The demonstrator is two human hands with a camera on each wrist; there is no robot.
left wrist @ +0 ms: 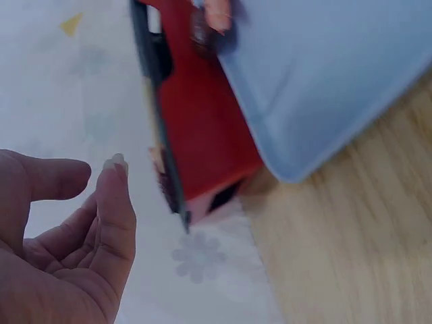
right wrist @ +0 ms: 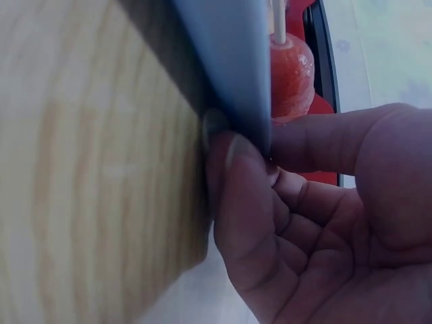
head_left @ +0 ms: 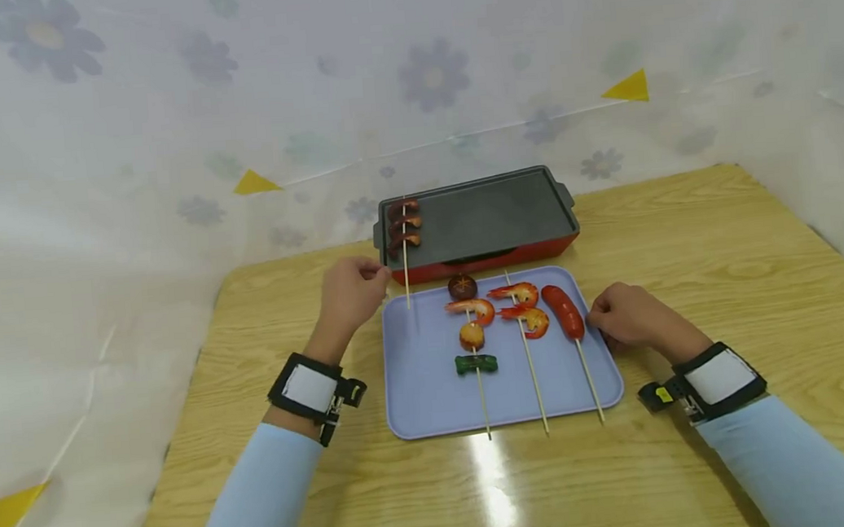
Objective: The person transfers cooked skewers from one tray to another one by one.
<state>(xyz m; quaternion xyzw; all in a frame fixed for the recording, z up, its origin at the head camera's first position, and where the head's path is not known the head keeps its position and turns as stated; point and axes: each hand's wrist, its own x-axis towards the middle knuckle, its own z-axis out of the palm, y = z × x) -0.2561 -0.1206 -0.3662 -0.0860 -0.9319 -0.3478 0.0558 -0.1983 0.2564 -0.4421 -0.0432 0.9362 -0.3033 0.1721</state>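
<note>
At the right rim of the lavender tray (head_left: pixel 432 402), my right hand (head_left: pixel 635 318) pinches the edge between thumb and fingers; the right wrist view shows the fingertips under the rim. My left hand (head_left: pixel 354 293) is above the tray's far left corner, near the grill's front left end. Its thumb and index finger stand slightly apart with nothing between them in the left wrist view. A skewer of brown curled pieces (head_left: pixel 404 224) lies on the dark plate of the red grill (head_left: pixel 492 210), its stick jutting out over the tray. On the tray lie a sausage skewer (head_left: pixel 563 312), a shrimp skewer (head_left: pixel 532 321) and a mixed skewer (head_left: pixel 472 337).
The grill stands behind the tray, towards the back of the wooden table (head_left: pixel 702 276). A flowered plastic sheet (head_left: pixel 291 77) with yellow pennants (head_left: pixel 630 87) rises behind and beside the table. Stick ends overhang the tray's near edge.
</note>
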